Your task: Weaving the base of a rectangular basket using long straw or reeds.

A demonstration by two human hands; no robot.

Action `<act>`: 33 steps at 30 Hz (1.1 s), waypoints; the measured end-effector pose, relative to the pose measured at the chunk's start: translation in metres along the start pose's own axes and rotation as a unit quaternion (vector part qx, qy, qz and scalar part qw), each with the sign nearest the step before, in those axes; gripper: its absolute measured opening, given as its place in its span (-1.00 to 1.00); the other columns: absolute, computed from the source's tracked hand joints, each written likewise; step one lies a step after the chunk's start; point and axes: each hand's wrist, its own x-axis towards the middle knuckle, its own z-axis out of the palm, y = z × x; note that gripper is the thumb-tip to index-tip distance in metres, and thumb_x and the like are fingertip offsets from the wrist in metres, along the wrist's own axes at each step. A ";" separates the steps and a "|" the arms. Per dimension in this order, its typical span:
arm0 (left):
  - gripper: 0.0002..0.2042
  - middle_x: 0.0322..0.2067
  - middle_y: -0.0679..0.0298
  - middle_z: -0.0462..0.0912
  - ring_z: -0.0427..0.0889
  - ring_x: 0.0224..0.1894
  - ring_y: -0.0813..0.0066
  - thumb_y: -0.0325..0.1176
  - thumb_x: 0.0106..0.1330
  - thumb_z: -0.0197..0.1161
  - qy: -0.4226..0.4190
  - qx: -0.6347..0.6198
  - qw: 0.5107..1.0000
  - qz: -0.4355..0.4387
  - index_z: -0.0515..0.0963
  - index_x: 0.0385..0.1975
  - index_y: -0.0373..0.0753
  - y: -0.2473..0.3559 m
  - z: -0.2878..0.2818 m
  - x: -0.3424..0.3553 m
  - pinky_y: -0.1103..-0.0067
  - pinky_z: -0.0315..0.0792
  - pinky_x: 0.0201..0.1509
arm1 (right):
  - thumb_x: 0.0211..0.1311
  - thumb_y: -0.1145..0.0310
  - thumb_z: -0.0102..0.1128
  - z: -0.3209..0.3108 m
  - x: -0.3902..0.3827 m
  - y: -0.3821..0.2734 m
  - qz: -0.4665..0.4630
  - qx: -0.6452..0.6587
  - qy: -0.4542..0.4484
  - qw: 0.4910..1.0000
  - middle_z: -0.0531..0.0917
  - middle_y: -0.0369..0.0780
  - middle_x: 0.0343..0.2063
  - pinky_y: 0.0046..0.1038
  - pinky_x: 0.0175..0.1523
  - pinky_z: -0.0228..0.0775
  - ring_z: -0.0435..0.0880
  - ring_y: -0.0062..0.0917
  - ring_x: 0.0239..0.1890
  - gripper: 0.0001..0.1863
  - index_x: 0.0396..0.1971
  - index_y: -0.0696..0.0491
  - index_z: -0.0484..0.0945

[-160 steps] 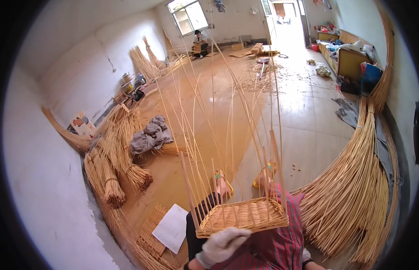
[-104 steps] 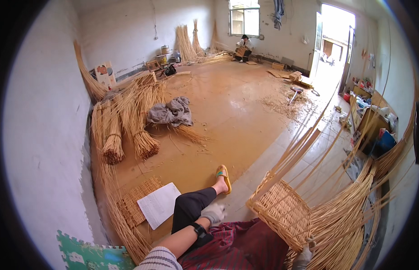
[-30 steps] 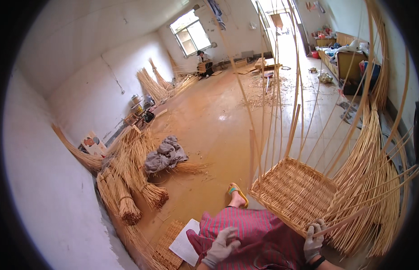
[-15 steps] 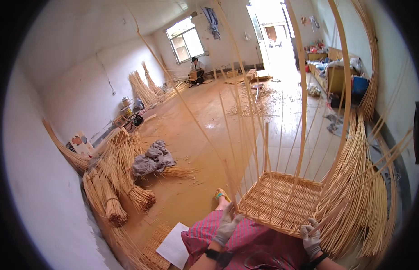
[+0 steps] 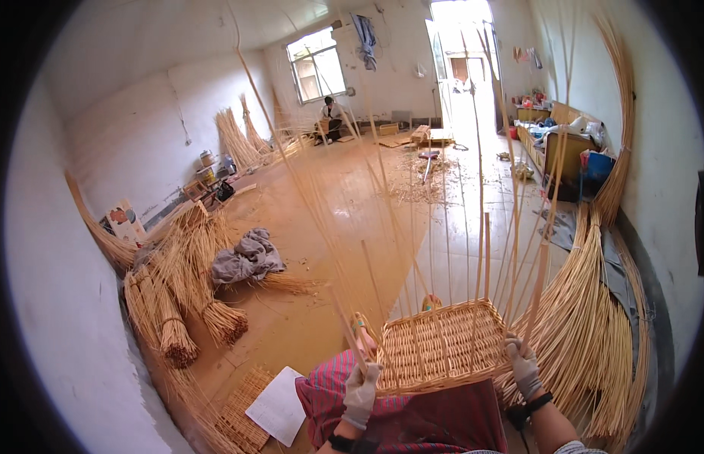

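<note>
On my lap, over a striped reddish cloth (image 5: 322, 382), lies a rectangular woven wicker basket base (image 5: 435, 344). Long thin stakes rise from its edges, with flatter, thicker ones at the corners. My left hand (image 5: 361, 392), in a pale glove, is closed at the near left corner, around the foot of a flat corner stake. My gloved right hand (image 5: 524, 367) grips the right side near a corner, its fingers wrapped about another flat stake (image 5: 535, 295). Part of each hand's fingers is hidden behind the stakes and rim.
Loose wicker rods (image 5: 571, 333) spread along my right. Tied bundles (image 5: 178, 325) and a grey cloth (image 5: 248, 256) lie to the left. A white sheet (image 5: 278, 405) overlaps a flat woven panel (image 5: 242, 408). Another person (image 5: 329, 121) sits far off by the window.
The basket base has turned and sits more level, slightly left of before. My right hand has moved up along its right side; my left hand has shifted slightly left and down.
</note>
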 end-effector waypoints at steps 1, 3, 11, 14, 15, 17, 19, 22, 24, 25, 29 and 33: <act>-0.79 -0.20 0.39 0.63 0.50 -0.21 0.70 -0.23 0.51 0.33 -0.020 0.004 0.999 0.029 0.58 -0.15 -0.25 0.002 -0.007 -0.008 0.64 0.41 -0.08 | 0.46 0.41 0.31 0.003 0.003 -0.003 -0.020 -0.001 -0.015 1.000 0.68 -0.24 0.11 -0.32 0.37 0.39 0.55 -0.51 0.26 -0.85 -0.11 0.09 0.78; -0.78 -0.14 0.32 0.63 0.50 -0.19 0.66 -0.20 0.53 0.30 -0.074 -0.030 0.997 0.023 0.54 -0.09 -0.20 0.011 -0.025 -0.024 0.59 0.42 0.01 | 0.45 0.44 0.29 0.007 0.005 -0.015 -0.022 -0.009 -0.067 0.997 0.67 -0.24 0.11 -0.33 0.39 0.37 0.55 -0.49 0.26 -0.85 -0.11 0.09 0.78; -0.73 -0.07 0.31 0.66 0.60 -0.02 0.51 -0.12 0.48 0.34 0.035 0.122 0.990 0.063 0.53 -0.08 -0.17 -0.014 -0.115 -0.028 0.51 0.47 0.16 | 0.41 0.38 0.31 0.084 -0.025 0.002 -0.067 -0.174 -0.148 0.971 0.68 -0.14 0.01 -0.31 0.28 0.45 0.63 -0.35 0.16 -0.83 -0.09 0.07 0.74; -0.59 -0.04 0.25 0.74 0.67 -0.01 0.50 -0.31 0.40 0.41 -0.018 0.295 0.955 -0.023 0.49 0.19 -0.21 0.005 -0.117 -0.042 0.53 0.53 0.18 | 0.41 0.31 0.29 0.076 -0.030 0.026 -0.167 -0.393 -0.077 0.901 0.69 -0.06 -0.07 -0.24 0.23 0.47 0.65 -0.18 0.09 -0.80 -0.11 0.10 0.68; -0.57 -0.01 0.24 0.74 0.69 0.03 0.47 -0.38 0.39 0.38 -0.037 0.280 0.958 -0.054 0.47 0.23 -0.22 0.008 -0.115 -0.047 0.52 0.53 0.22 | 0.40 0.27 0.27 0.078 -0.032 0.030 -0.175 -0.410 -0.052 0.894 0.69 -0.02 -0.12 -0.15 0.17 0.48 0.64 -0.05 0.02 -0.77 -0.13 0.12 0.62; -0.54 0.03 0.22 0.74 0.69 0.10 0.42 -0.50 0.39 0.31 -0.083 0.266 0.957 -0.077 0.45 0.29 -0.24 0.010 -0.120 -0.045 0.51 0.51 0.28 | 0.40 0.24 0.26 0.080 -0.028 0.038 -0.165 -0.404 -0.037 0.899 0.68 0.00 -0.14 -0.14 0.13 0.48 0.65 -0.03 -0.02 -0.72 -0.12 0.16 0.61; -0.54 0.08 0.22 0.71 0.65 0.19 0.38 -0.62 0.40 0.22 -0.121 0.195 0.967 -0.111 0.44 0.30 -0.26 -0.001 -0.132 -0.042 0.49 0.50 0.33 | 0.47 0.30 0.22 0.078 -0.027 0.039 -0.196 -0.417 -0.040 0.886 0.68 -0.03 -0.27 -0.20 0.03 0.50 0.68 -0.12 -0.15 -0.78 -0.13 0.17 0.61; -0.56 0.13 0.23 0.66 0.59 0.26 0.39 -0.71 0.43 0.11 -0.203 0.180 0.951 -0.146 0.44 0.29 -0.27 0.002 -0.148 -0.029 0.47 0.49 0.36 | 0.51 0.30 0.21 0.068 -0.019 0.052 -0.234 -0.423 -0.093 0.870 0.68 -0.09 -0.30 -0.26 -0.06 0.52 0.68 -0.24 -0.25 -0.76 -0.12 0.20 0.61; -0.62 0.08 0.26 0.64 0.59 0.21 0.44 -0.63 0.46 0.17 -0.225 0.166 0.943 -0.180 0.43 0.24 -0.25 0.004 -0.155 -0.026 0.49 0.49 0.33 | 0.50 0.28 0.21 0.070 -0.023 0.056 -0.169 -0.415 -0.084 0.890 0.68 -0.06 -0.26 -0.20 0.01 0.50 0.67 -0.15 -0.17 -0.75 -0.15 0.19 0.62; -0.65 0.05 0.28 0.63 0.59 0.18 0.46 -0.64 0.46 0.18 -0.233 0.170 0.939 -0.189 0.44 0.19 -0.25 0.007 -0.156 -0.024 0.49 0.50 0.31 | 0.49 0.27 0.21 0.072 -0.024 0.057 -0.137 -0.410 -0.078 0.898 0.69 -0.04 -0.23 -0.18 0.05 0.49 0.66 -0.10 -0.12 -0.75 -0.17 0.18 0.62; -0.69 -0.08 0.36 0.59 0.58 0.05 0.53 -0.70 0.41 0.19 -0.231 0.213 0.935 -0.162 0.44 0.05 -0.21 0.007 -0.152 -0.019 0.51 0.51 0.27 | 0.50 0.21 0.19 0.073 -0.021 0.059 -0.154 -0.432 -0.062 0.887 0.69 -0.02 -0.22 -0.15 0.07 0.48 0.66 -0.09 -0.10 -0.70 -0.14 0.19 0.63; -0.69 -0.12 0.39 0.59 0.58 0.00 0.55 -0.73 0.37 0.20 -0.175 0.192 0.951 -0.170 0.46 0.01 -0.20 0.004 -0.145 -0.027 0.54 0.53 0.23 | 0.52 0.17 0.16 0.084 -0.017 0.046 -0.144 -0.466 -0.064 0.871 0.70 -0.02 -0.23 -0.12 0.06 0.47 0.65 -0.08 -0.10 -0.67 -0.13 0.17 0.64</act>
